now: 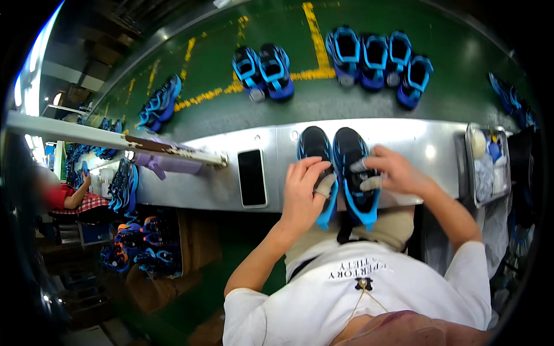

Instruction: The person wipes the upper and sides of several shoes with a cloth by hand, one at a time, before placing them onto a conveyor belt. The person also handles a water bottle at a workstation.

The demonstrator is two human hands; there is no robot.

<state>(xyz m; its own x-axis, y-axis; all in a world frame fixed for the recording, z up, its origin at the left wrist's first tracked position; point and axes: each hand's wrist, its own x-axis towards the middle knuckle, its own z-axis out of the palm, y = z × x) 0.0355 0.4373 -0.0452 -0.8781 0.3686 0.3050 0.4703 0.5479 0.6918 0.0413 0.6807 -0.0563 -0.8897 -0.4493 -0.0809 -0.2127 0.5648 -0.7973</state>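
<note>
Two black and blue sneakers stand side by side in front of me, toes pointing away and heels at the near edge of the metal bench (219,138). My left hand (306,187) is bent over the left sneaker (313,140), its fingers closed at the laces and collar. A beige cover wraps its thumb. From the right, my right hand (395,171) reaches onto the right sneaker (348,141). Its thumb and index finger, both in pale covers, lie apart over the lacing and opening, with nothing visible between them. A phone (253,179) lies left of my left hand.
Beyond the bench, more sneakers (374,55) stand on a green surface with yellow lines. A metal tray (489,164) of small items sits at the right. A worn white bar (115,138) crosses from the left. Another person (75,196) in red works at the far left.
</note>
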